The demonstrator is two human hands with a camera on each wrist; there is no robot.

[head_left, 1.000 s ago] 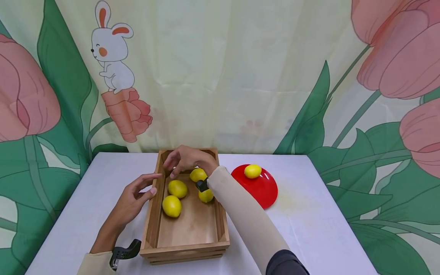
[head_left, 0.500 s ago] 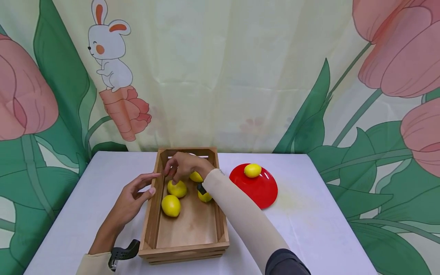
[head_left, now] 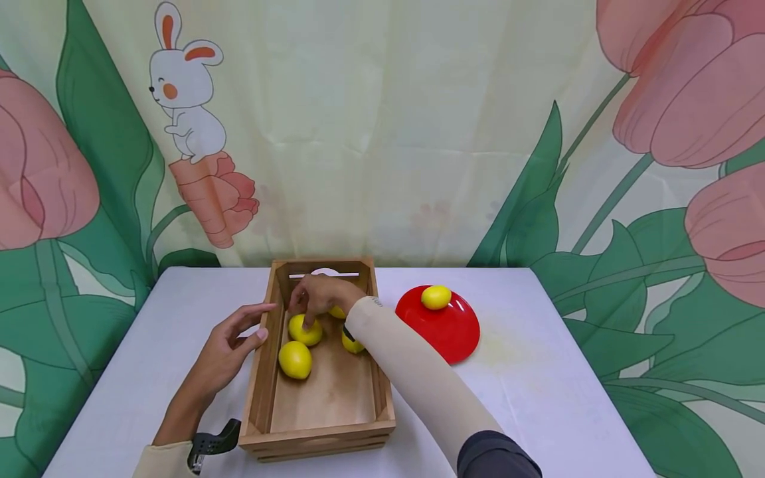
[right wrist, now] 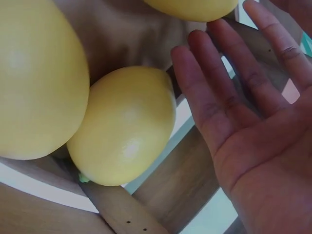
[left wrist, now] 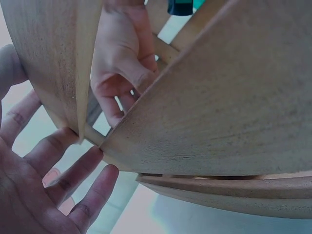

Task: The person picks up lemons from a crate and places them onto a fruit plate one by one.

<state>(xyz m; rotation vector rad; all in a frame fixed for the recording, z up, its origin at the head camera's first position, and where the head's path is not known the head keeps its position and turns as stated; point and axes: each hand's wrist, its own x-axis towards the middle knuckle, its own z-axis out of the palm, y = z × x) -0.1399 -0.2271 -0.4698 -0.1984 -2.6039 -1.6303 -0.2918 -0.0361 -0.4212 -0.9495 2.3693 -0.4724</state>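
Observation:
A slatted wooden crate (head_left: 323, 431) stands on the table with several lemons in it. Against its left wall rest the fingertips of my left hand (head_left: 224, 345), fingers extended; the left wrist view shows that hand (left wrist: 34, 185) spread at the boards. My right hand (head_left: 323, 295) reaches inside the far half, fingers pointing down at one lemon (head_left: 305, 330), thumb overlapping it. Nearer lies another lemon (head_left: 295, 360). Two more lemons are partly hidden by the right hand and sleeve. In the right wrist view the palm is bare, its fingers extended beside a lemon (right wrist: 126, 126).
Right of the crate, a red plate (head_left: 439, 338) carries one lemon (head_left: 436, 297) and lies partly behind the right sleeve. A white cloth covers the table (head_left: 538, 411). A printed curtain (head_left: 382, 166) hangs behind its far edge.
My right hand has come down and slightly nearer inside the crate, from above the far end to the lemon by the left wall. The left hand keeps its place at the crate's side.

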